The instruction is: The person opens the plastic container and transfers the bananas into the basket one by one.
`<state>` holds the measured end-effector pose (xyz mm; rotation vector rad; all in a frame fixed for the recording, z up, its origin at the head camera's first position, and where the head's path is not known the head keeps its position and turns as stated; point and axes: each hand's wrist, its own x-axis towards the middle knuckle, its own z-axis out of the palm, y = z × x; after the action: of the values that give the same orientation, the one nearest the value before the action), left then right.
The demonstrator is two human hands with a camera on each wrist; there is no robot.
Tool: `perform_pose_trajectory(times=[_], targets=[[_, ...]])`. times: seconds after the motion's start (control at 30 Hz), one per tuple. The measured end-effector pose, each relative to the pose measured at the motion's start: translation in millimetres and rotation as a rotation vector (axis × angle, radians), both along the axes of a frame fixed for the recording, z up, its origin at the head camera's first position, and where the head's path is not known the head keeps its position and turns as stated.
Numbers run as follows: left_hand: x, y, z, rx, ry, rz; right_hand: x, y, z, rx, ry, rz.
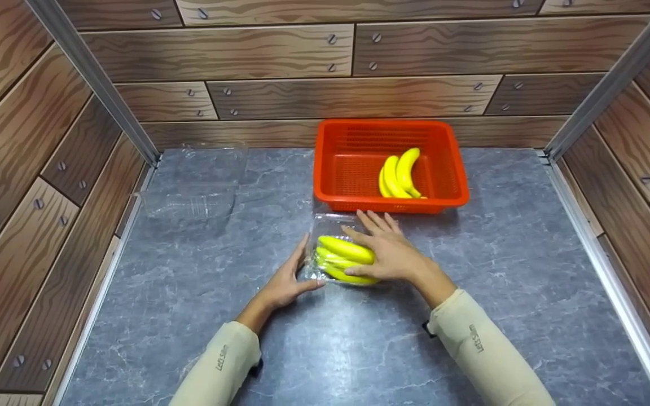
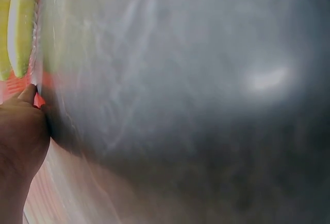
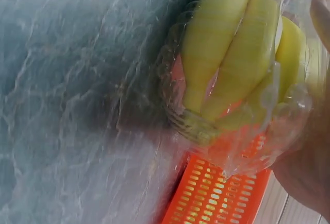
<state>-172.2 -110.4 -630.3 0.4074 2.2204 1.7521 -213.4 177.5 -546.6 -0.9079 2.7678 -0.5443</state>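
Observation:
A clear plastic clamshell box [image 1: 325,225] with a bunch of yellow bananas [image 1: 339,248] in it lies on the table between the hands. My left hand [image 1: 284,286] is at the box's left side, thumb stretched along the front corner and fingers extended up the side. Over the right part of the box spreads my right hand [image 1: 395,254], its fingers reaching toward the back and covering some of the bananas. In the right wrist view the bananas [image 3: 242,54] show through the clear plastic, with the right hand [image 3: 304,157] against the box's side.
Just behind the box stands a red plastic basket [image 1: 391,207] with another bunch of bananas [image 1: 407,172]. At the back left, a second clear clamshell box [image 1: 189,203] lies with its lid up. Wood-patterned walls [image 1: 280,53] enclose the grey marbled table [image 1: 189,293].

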Motion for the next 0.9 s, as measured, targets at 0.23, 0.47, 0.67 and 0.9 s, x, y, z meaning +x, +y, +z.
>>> perform_pose_trajectory(times=[0.23, 0.47, 0.67, 0.9], targets=[[0.3, 1.3, -1.2, 0.009, 0.01, -0.013, 4.0, 11, -3.2, -0.024, 0.036, -0.001], [0.6, 1.4, -0.8, -0.026, 0.013, -0.021, 14.0, 24, -4.6, -0.022, 0.104, -0.03], [-1.2, 1.0, -2.0, 0.011, 0.007, -0.033, 19.7, 38, -9.2, -0.069, 0.069, -0.076], [-1.8, -0.8, -1.4, -0.008, 0.007, 0.004, 22.9, 45, -9.4, -0.103, 0.041, -0.062]])
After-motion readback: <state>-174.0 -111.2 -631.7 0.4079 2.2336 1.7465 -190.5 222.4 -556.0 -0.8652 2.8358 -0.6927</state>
